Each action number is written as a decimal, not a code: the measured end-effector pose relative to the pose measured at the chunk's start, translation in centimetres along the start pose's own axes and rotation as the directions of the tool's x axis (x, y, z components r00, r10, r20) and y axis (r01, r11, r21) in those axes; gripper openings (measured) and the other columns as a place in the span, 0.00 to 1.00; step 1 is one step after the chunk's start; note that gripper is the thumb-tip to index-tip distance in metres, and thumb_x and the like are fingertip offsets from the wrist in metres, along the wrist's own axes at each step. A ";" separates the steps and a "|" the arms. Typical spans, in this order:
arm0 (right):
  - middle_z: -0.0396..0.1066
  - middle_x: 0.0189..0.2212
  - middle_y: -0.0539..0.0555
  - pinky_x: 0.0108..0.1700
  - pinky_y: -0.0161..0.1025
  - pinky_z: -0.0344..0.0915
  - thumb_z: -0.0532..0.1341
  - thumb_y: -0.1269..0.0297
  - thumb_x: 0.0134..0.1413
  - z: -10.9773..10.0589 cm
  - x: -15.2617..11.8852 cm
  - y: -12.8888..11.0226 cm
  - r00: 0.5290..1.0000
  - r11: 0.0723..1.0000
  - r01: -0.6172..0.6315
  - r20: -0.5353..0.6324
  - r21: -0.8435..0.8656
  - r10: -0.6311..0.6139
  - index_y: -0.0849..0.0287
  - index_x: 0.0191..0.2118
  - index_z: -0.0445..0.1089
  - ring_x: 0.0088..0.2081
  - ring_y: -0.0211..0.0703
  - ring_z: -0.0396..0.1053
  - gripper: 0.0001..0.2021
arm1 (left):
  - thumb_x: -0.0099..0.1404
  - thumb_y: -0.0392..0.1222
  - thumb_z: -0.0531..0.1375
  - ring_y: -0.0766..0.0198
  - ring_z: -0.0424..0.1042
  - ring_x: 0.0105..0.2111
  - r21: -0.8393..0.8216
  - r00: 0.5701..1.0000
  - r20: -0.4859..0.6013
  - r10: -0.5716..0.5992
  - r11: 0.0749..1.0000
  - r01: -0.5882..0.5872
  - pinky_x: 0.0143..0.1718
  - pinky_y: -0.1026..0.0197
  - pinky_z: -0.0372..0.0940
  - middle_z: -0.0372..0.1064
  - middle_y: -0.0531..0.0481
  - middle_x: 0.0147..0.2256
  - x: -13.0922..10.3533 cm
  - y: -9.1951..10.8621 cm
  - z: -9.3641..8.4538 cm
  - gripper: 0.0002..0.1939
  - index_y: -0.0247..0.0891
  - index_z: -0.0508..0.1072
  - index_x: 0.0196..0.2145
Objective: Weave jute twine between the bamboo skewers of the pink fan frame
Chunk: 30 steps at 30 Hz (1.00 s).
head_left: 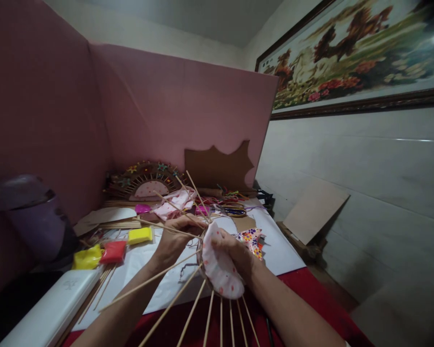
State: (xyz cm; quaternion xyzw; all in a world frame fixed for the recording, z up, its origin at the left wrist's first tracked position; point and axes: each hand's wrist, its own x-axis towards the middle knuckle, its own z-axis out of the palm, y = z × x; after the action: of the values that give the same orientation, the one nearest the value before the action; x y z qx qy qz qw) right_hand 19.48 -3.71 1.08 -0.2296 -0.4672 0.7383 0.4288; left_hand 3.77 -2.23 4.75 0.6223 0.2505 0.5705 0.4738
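Near the middle of the view, a half-round pad of white cloth with red spots (222, 270) is held up above the table, its curved edge facing left and down. Thin wooden sticks (190, 308) fan out from that edge toward the top, the left and the bottom. My right hand (235, 248) grips the pad along its right side, thumb on the cloth. My left hand (179, 236) is closed at the pad's upper left edge, around the base of the sticks; some fingertips are hidden behind them. A dark twisted strand (188, 270) hangs beside the rim.
A decorated stick fan (150, 188) leans at the back left, with brown cardboard (217, 166) beside it. Yellow (140, 235) and red (114, 251) packets lie left. Scissors (234, 211) lie behind the hands, and a white box (52, 308) sits front left.
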 end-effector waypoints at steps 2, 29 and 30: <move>0.70 0.20 0.50 0.23 0.29 0.62 0.68 0.57 0.35 0.3 0.1 0.1 0.999 1.000 -0.020 -0.025 -0.015 0.020 0.64 0.29 0.67 0.19 0.33 0.66 0.17 | 0.47 0.37 0.67 0.61 0.70 0.28 0.039 1.000 0.012 0.008 0.999 -0.008 0.31 0.63 0.66 0.73 0.45 0.26 -0.2 -0.2 -0.1 0.04 0.35 0.78 0.23; 0.65 0.22 0.47 0.28 0.32 0.59 0.66 0.58 0.42 1.7 0.9 -0.7 0.986 0.986 0.121 -0.103 -0.114 -0.133 0.61 0.32 0.65 0.23 0.34 0.63 0.14 | 0.54 0.33 0.59 0.64 0.69 0.26 0.484 0.952 0.155 0.265 0.819 -0.307 0.28 0.64 0.63 0.71 0.47 0.24 0.1 -2.5 -1.8 0.04 0.35 0.74 0.24; 0.66 0.23 0.48 0.27 0.31 0.59 0.66 0.58 0.42 1.6 0.9 -0.7 0.989 0.988 0.121 -0.074 -0.094 -0.128 0.62 0.33 0.65 0.23 0.33 0.63 0.15 | 0.54 0.34 0.59 0.64 0.69 0.26 0.468 0.959 0.146 0.244 0.837 -0.284 0.28 0.64 0.63 0.71 0.47 0.25 0.1 -2.6 -1.9 0.04 0.34 0.74 0.25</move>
State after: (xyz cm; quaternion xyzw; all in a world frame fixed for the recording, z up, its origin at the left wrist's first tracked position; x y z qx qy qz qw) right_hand 18.15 -3.61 2.47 -0.2482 -0.4955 0.6789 0.4817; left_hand 2.62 -0.52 2.36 0.7719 0.2777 0.5238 0.2295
